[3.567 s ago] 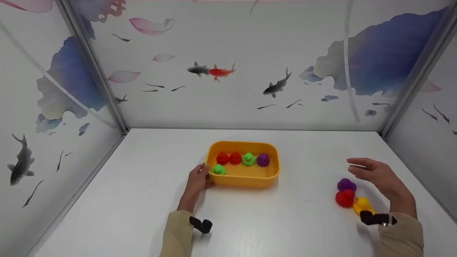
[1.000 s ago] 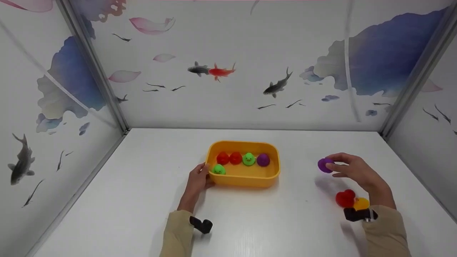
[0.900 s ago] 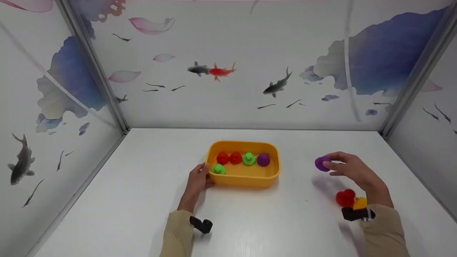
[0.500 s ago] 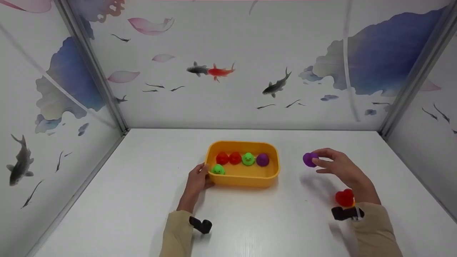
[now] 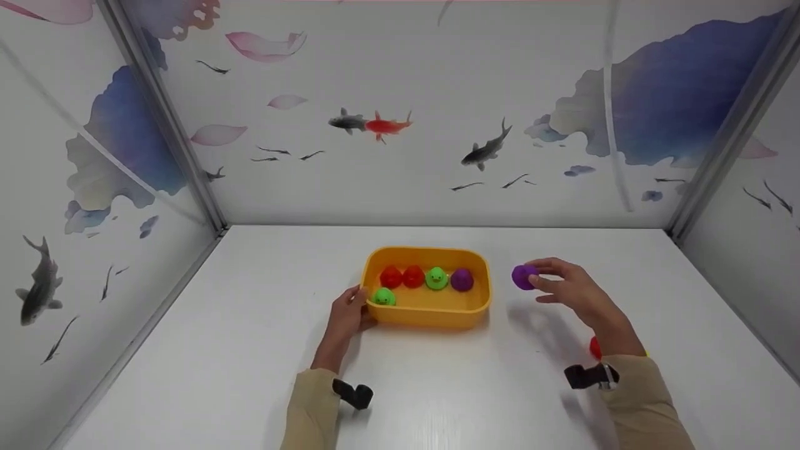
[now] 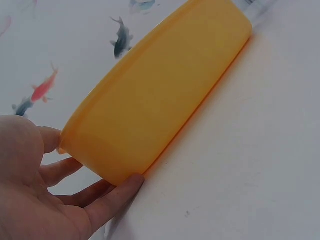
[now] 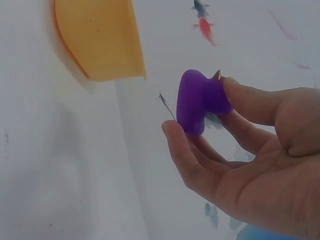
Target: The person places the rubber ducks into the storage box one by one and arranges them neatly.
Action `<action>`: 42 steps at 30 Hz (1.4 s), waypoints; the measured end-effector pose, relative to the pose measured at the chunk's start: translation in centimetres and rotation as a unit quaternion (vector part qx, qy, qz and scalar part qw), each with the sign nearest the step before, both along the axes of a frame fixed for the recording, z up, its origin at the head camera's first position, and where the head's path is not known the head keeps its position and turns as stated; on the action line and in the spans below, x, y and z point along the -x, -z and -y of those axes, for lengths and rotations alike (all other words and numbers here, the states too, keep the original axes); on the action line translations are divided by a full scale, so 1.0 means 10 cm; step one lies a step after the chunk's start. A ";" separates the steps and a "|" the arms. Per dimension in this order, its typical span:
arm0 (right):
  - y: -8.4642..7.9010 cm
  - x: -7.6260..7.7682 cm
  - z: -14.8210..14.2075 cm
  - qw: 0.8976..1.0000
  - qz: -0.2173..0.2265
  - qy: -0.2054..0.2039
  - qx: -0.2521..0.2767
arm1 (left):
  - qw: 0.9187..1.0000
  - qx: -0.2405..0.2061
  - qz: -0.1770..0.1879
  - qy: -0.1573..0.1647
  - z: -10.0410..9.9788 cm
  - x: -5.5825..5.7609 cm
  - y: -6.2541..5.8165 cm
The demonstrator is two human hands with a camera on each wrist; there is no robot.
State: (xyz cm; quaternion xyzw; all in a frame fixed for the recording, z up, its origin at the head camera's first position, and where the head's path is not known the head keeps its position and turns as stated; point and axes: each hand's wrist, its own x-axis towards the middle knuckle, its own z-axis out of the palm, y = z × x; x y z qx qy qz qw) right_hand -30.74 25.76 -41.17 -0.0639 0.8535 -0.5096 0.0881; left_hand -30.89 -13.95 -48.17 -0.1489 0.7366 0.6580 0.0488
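1. From where I stand, what matters is the short gap between the purple duck (image 5: pixel 524 277) and the yellow tub (image 5: pixel 431 320): the duck is just off the tub's right end, raised above the counter (image 5: pixel 431 387), with its shadow falling apart from it.
2. The right hand (image 5: pixel 565 290) has that duck pinched between thumb and fingers, and is the nearer hand to the tub's right end.
3. The tub sits toward the counter's far edge, around the middle from side to side, its long axis running along that edge.
4. The left hand (image 5: pixel 345 315) grips the tub's left end.
5. From overhead I can see inside: two red toys (image 5: pixel 402 276), a green duck (image 5: pixel 437 278) and a purple toy (image 5: pixel 462 279) in a row along the far wall, with a second green duck (image 5: pixel 384 297) in the near left corner.
6. Only the right wrist view gives the held duck's profile and gold beak; from overhead it's just a purple round.
7. Only the left wrist view shows one fingertip at the tub's bottom edge.
8. A red thing (image 5: pixel 594 347) lies toward the counter's right edge, mostly hidden by the right forearm.
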 end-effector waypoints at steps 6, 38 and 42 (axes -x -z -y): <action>-0.01 0.01 0.17 1.000 -0.005 -0.012 0.000 | 1.000 0.001 0.003 -0.003 -0.01 0.00 -0.01; 0.01 0.32 1.23 0.997 -0.017 -0.066 -0.021 | 1.000 -0.007 -0.012 0.005 -0.01 0.00 0.00; 0.06 0.36 1.31 0.997 -0.008 -0.077 -0.008 | 1.000 -0.010 -0.013 0.004 0.00 -0.01 0.01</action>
